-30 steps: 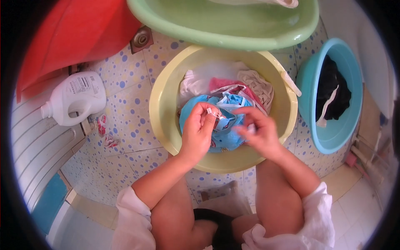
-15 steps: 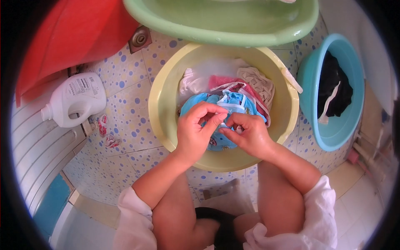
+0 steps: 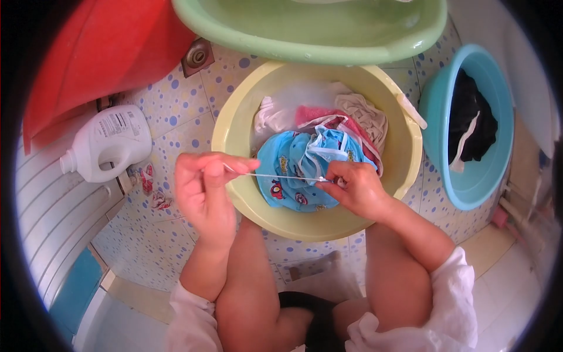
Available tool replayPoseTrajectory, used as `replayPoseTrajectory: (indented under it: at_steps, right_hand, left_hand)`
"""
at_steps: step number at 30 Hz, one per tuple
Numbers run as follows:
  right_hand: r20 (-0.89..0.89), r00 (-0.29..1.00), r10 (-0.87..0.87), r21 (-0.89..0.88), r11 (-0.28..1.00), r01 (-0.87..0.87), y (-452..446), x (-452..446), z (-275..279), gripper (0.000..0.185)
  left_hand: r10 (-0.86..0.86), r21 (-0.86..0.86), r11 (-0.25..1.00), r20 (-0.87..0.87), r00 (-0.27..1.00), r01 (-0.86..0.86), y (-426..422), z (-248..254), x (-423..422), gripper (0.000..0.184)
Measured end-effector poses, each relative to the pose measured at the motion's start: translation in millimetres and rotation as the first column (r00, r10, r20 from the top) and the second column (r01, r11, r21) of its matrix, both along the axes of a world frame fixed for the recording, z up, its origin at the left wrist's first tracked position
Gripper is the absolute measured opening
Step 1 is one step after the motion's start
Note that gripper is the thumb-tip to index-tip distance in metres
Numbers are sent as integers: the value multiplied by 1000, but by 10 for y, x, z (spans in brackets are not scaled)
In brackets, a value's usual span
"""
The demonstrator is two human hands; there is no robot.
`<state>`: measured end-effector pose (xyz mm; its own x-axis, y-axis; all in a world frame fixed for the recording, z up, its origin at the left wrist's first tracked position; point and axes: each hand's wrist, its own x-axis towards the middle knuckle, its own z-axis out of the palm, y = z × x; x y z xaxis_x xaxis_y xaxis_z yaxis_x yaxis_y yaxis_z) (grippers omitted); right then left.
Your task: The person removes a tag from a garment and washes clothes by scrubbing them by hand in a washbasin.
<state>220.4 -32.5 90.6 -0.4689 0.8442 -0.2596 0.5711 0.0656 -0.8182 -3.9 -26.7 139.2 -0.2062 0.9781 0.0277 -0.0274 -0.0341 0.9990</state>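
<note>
Clock ref.: centre of yellow basin (image 3: 237, 126), 12 = far side from person. Item 1: white cord (image 3: 281, 176), thin, approx. 8 o'clock, running straight & taut betw. both hands, over blue cloth. L hand (image 3: 205, 193), approx. 8 o'clock, showing in front of basin rim, pinching one cord end w/ thumb & fingertips. R hand (image 3: 360, 190), betw. 4 & 5, fingers curling in, pinching other end; contact w/ cloth below being unclear. Basin contents: blue cloth (image 3: 293, 196), printed w/ small figures, lying bunched around centre & toward 6; pink cloth (image 3: 312, 114), white-edged, lying approx. 12 to 2; beige cloth (image 3: 363, 114), crumpling at approx. 1–2; white cloth (image 3: 268, 115), at approx. 10. Surroundings: green tub (image 3: 316, 38) sitting at 12; blue basin (image 3: 482, 185) standing at 3, holding black cloth (image 3: 469, 144) w/ white strip (image 3: 463, 145); white jug (image 3: 132, 138), labelled, handled, lying at 9; wrapper scraps (image 3: 146, 180) lying on spotted tile floor (image 3: 182, 141) betw. 8 & 9; floor drain (image 3: 197, 56) showing betw. 10 & 11, next to lg. red item (image 3: 111, 64).
</note>
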Motion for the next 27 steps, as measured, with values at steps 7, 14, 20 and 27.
replayPoseTrajectory:
  at_steps: [7, 14, 20, 27]
  right_hand:
    - [-159, 977, -143, -53, 989, 137, -10, -17, 8, 15]
    - [-214, 969, -127, -13, 992, 127, 4, -27, -3, 12]
    - [-266, 931, -251, -193, 960, 204, 46, -16, 39, 14]
    - [-224, 925, -307, -430, 883, 188, 45, 2, -6, 13]
  left_hand:
    - [-440, -380, 819, 63, 896, 429, -60, -260, 204, 12]
    - [-484, -153, 871, -420, 767, 466, -29, -385, 354, 9]
    - [-533, -276, 846, -396, 748, 457, -42, -321, 379, 5]
    - [-488, -248, 871, -334, 807, 424, -38, -332, 465, 4]
